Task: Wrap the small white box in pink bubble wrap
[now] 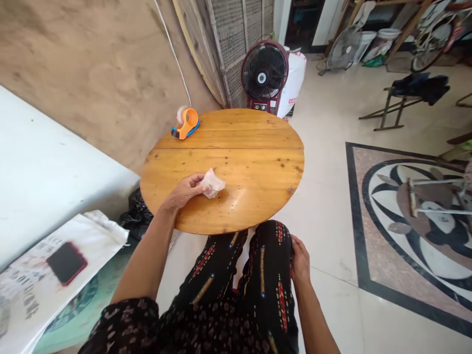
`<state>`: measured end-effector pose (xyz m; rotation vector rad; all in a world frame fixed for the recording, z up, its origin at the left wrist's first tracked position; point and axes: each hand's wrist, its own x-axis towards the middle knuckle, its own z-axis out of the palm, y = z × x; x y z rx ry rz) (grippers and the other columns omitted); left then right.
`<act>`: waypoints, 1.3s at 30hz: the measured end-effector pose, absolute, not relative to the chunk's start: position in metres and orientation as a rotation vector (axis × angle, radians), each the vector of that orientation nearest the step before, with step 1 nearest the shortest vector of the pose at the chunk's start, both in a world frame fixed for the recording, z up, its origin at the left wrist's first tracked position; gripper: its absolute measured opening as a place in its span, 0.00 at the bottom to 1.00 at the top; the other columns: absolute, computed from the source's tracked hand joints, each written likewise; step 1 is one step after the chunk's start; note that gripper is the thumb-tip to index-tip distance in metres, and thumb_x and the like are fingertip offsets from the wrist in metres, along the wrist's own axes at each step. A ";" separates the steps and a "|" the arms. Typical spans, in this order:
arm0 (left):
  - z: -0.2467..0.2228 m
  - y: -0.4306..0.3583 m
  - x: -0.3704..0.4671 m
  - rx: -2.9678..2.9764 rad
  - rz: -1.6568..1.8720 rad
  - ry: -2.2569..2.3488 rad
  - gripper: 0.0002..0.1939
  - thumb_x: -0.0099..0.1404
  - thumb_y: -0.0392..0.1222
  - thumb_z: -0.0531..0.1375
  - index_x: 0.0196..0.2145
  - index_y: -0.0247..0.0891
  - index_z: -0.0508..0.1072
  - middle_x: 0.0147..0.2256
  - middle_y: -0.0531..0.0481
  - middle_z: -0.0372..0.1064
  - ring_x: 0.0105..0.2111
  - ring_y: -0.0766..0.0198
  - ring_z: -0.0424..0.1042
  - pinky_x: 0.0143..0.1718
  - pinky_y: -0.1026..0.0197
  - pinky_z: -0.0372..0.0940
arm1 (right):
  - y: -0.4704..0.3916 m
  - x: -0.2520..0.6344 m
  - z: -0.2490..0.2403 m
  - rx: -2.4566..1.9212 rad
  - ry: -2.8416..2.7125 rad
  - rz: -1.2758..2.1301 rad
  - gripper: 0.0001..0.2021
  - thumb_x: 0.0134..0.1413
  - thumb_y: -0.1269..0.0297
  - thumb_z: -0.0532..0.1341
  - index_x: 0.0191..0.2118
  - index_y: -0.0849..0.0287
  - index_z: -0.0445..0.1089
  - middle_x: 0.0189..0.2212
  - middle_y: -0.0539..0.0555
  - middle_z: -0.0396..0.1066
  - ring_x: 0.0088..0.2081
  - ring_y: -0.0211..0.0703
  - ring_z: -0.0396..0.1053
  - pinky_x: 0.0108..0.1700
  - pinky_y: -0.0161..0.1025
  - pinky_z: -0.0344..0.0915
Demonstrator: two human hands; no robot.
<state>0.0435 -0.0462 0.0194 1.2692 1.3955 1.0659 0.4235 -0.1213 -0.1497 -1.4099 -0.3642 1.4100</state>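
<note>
Wad point(213, 184) in left hand point(187, 190) juts rightward, axis unclear; grip of right hand point(300, 260) unclear.

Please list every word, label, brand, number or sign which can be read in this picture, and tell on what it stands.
No text reads with certainty.
White sack: dark printed characters, too blurred and skewed to quote.
Green sack: print, unreadable.
White bag by the fan: small red label, too small.
Piece held in the left hand: no lettering I can make out.
</note>
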 end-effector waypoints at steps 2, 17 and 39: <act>0.018 -0.046 0.043 1.273 1.082 1.394 0.31 0.48 0.53 0.71 0.46 0.32 0.72 0.43 0.41 0.75 0.41 0.57 0.73 0.44 0.59 0.67 | -0.132 0.425 -0.148 -1.415 -0.301 1.425 0.18 0.38 0.57 0.70 0.39 0.55 0.74 0.29 0.47 0.78 0.27 0.39 0.72 0.28 0.34 0.69; 0.008 -0.048 0.034 1.252 1.167 1.155 0.31 0.51 0.44 0.71 0.52 0.35 0.72 0.47 0.43 0.74 0.45 0.56 0.73 0.46 0.59 0.66 | -0.132 0.403 -0.172 -1.492 -0.467 1.332 0.19 0.38 0.55 0.68 0.39 0.58 0.76 0.34 0.51 0.79 0.35 0.43 0.74 0.37 0.38 0.70; 0.011 -0.047 0.035 1.149 1.213 1.128 0.28 0.48 0.46 0.72 0.45 0.34 0.71 0.43 0.44 0.74 0.42 0.57 0.73 0.40 0.61 0.64 | -0.152 0.382 -0.159 -1.657 -0.766 1.176 0.22 0.41 0.52 0.66 0.41 0.60 0.76 0.42 0.56 0.78 0.44 0.49 0.73 0.50 0.45 0.67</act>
